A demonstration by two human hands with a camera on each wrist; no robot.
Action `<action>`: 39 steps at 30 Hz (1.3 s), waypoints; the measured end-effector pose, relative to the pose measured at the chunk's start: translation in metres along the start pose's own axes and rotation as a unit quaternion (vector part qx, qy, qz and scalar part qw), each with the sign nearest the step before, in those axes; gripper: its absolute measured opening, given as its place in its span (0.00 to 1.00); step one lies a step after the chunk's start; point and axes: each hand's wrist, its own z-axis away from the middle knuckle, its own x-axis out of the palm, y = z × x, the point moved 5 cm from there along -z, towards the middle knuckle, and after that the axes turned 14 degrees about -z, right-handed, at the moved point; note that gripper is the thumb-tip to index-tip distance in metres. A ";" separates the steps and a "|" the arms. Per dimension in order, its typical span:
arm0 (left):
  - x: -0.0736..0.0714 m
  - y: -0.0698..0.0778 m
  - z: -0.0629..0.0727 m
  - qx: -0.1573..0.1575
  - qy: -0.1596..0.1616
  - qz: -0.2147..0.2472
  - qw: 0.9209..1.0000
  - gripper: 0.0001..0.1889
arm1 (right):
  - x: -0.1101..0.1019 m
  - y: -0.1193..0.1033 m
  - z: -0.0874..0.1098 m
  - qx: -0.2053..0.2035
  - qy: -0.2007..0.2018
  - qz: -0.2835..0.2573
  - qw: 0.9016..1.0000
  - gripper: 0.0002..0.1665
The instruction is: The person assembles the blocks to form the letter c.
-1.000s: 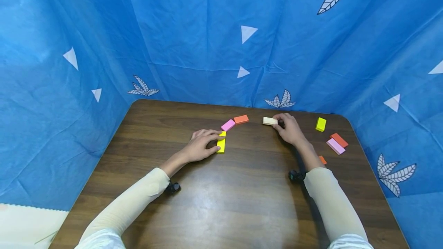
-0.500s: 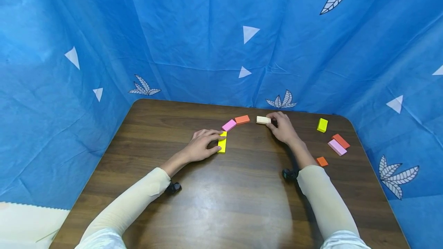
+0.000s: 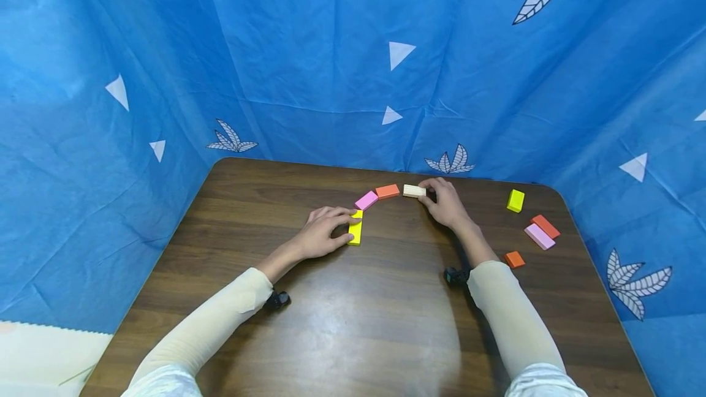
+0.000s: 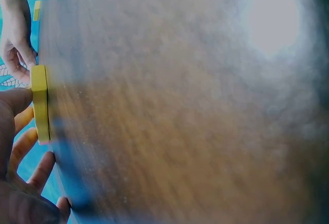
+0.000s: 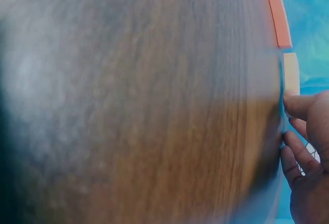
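Note:
My left hand [image 3: 324,233] holds a yellow block [image 3: 355,235] lying flat on the table, thumb at its near end and fingers towards its far end. A pink block [image 3: 366,200] lies at an angle just beyond the yellow one, and an orange-red block [image 3: 388,191] continues the curve to the right. Between thumb and fingers, my right hand [image 3: 445,204] pinches the right end of a cream block [image 3: 412,191]. A narrow gap separates that cream block from the orange-red one, as the right wrist view also shows with its cream block [image 5: 291,72].
Towards the right edge of the brown table [image 3: 353,323] lie a yellow block [image 3: 515,200], a red block [image 3: 546,226] beside a pink block [image 3: 539,236], and an orange block [image 3: 515,260] near my right forearm. A blue curtain [image 3: 309,66] rises behind the table.
My right hand has slid the cream block leftward, narrowing its gap to the orange-red block. The left hand stays on the yellow block. The view has shifted slightly.

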 end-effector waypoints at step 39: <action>0.002 -0.002 -0.001 -0.006 -0.004 0.005 1.000 0.23 | 0.004 0.000 -0.003 -0.014 0.007 -0.003 1.000 0.25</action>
